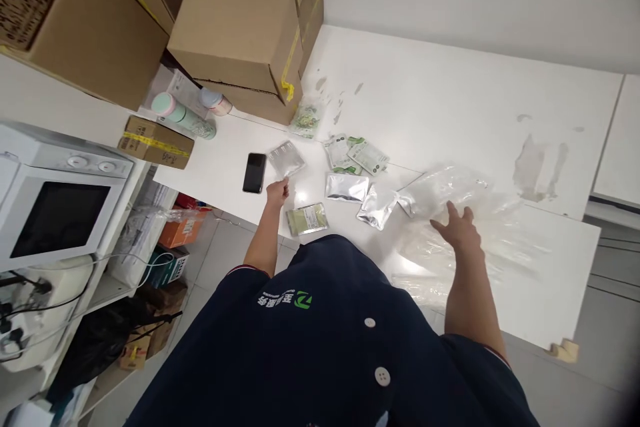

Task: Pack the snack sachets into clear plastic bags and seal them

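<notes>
My left hand (278,192) is closed at the lower edge of a flat silver packet (287,159); whether its fingers pinch anything is hidden. A black phone (255,173) lies left of that hand, and a green and silver packet (307,219) to its right. My right hand (456,227), fingers spread, rests on or just over a crumpled heap of clear plastic bags (430,240). Between my hands lie a silver foil pouch (347,187) and another foil pouch (379,205) that touches the plastic. Green and white packets (370,156) overlap behind them.
Cardboard boxes (230,27) are stacked at the back left, with a mint bottle (184,116), a small carton (156,142) and a clear bag of green-patterned pieces (307,117) nearby. A microwave (65,193) stands on the left shelf. The white table's (450,100) front edge runs close to my body.
</notes>
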`<state>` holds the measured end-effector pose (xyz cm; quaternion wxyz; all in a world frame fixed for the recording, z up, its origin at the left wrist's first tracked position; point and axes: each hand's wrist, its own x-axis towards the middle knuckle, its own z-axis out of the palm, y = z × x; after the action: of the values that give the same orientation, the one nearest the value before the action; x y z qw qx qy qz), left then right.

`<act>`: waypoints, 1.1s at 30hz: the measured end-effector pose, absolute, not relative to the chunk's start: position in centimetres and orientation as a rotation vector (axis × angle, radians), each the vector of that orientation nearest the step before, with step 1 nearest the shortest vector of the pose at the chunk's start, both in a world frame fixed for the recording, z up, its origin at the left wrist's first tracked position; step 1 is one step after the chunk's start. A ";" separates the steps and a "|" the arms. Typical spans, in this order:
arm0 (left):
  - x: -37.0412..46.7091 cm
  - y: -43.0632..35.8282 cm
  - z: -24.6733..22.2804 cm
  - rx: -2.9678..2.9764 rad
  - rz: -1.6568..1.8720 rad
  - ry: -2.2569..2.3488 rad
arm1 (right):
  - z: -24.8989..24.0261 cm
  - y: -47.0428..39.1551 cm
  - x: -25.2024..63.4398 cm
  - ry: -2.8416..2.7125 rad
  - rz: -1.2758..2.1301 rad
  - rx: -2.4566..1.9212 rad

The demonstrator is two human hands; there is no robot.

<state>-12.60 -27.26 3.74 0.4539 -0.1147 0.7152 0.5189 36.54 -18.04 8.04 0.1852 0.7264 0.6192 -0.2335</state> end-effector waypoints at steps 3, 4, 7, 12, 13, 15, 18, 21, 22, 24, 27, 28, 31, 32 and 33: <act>-12.8 -27.3 6.9 -0.196 1.261 1.666 | 11.2 -17.6 35.9 1.714 -0.600 2.157; -12.7 -27.3 8.2 -0.177 1.273 1.605 | 12.2 -17.5 35.5 1.751 -0.580 2.194; -12.3 -27.2 12.1 -0.156 1.287 1.427 | 14.5 -17.6 32.8 1.912 -0.638 2.209; -9.9 -27.2 16.8 -0.141 1.252 1.274 | 15.7 -19.2 23.9 2.544 -1.126 1.880; -9.2 -27.3 17.3 -0.121 1.251 1.269 | 15.9 -19.5 21.8 2.700 -1.240 1.744; -7.4 -27.6 18.2 -0.055 1.247 1.280 | 16.1 -19.8 18.1 2.927 -1.345 1.501; -5.4 -28.4 18.6 0.087 1.176 1.276 | 16.4 -19.6 14.6 3.109 -1.357 1.272; -5.6 -28.1 17.2 0.231 1.102 1.318 | 16.6 -18.9 14.6 3.167 -1.491 1.226; -6.4 -27.4 16.3 0.263 1.111 1.378 | 16.6 -18.7 15.2 3.133 -1.587 1.295; -8.5 -25.0 13.6 0.269 1.172 1.555 | 16.6 -18.4 16.7 2.961 -1.812 1.555; -12.0 -19.3 8.8 0.104 1.251 1.742 | 16.5 -18.4 18.7 2.597 -2.109 1.936; -12.9 -17.3 7.4 0.029 1.268 1.754 | 16.4 -18.5 19.1 2.507 -2.173 2.009; -14.4 -12.5 4.2 -0.098 1.347 1.771 | 15.9 -19.2 19.8 2.329 -2.242 2.136; -14.5 -11.5 3.6 -0.101 1.366 1.759 | 15.6 -19.5 20.0 2.286 -2.240 2.160; -14.6 -10.9 3.2 -0.093 1.372 1.742 | 15.3 -19.7 20.3 2.249 -2.236 2.175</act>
<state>-14.55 -10.88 3.18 0.4449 -0.0376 0.7029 0.5537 20.26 -19.73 15.33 -0.3448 0.5309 0.5491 -0.5457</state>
